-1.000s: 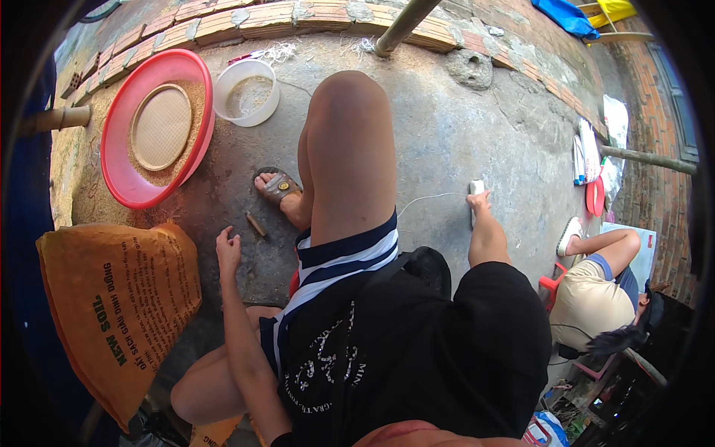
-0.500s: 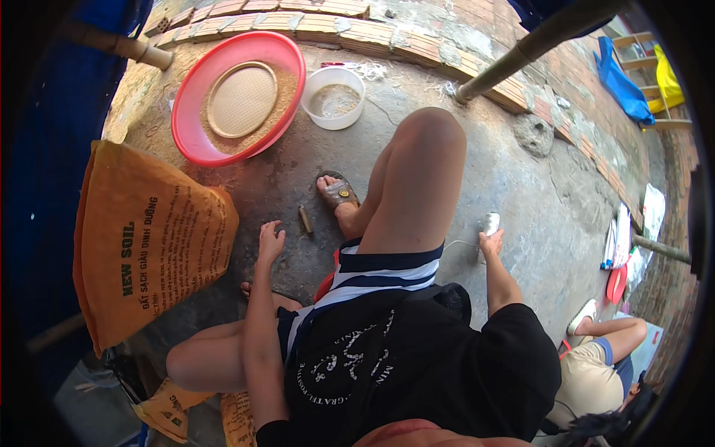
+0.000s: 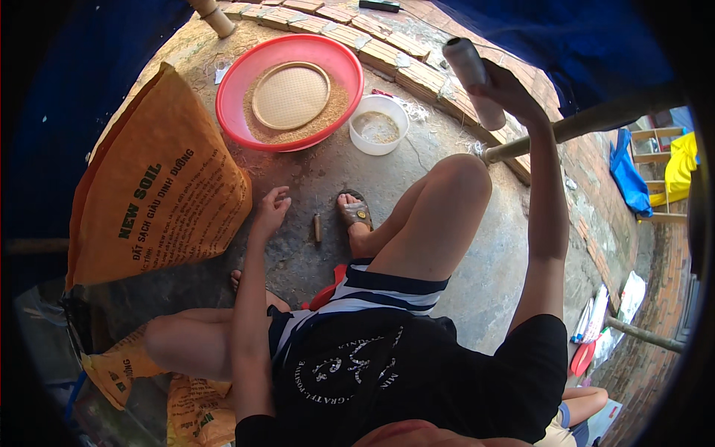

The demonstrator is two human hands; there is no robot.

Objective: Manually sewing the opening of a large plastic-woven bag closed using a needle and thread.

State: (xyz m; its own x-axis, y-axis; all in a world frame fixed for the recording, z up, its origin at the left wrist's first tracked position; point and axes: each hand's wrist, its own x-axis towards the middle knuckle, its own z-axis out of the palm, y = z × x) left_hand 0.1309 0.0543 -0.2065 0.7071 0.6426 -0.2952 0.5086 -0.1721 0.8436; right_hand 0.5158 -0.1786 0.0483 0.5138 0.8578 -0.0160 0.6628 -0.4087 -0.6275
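Note:
My right hand is raised at the upper right, its fingers wrapped round a pale grey cylinder with a dark end; its exact kind does not show. Low over the floor, my left hand is empty, with loosely bent fingers held apart. Just right of it a small wooden-handled tool with a thin metal tip lies on the concrete, beside my sandalled foot. An orange printed sack stands to the left of that hand.
Ahead, a red basin holds grain and a round woven tray. Next to it stands a white tub. A row of bricks and a slanting pole lie beyond. Another person's leg shows at the lower right.
My right hand has lifted the cylinder from beside my knee up and forward, close to the view. The left hand stays low over the floor, still empty. The view has shifted somewhat.

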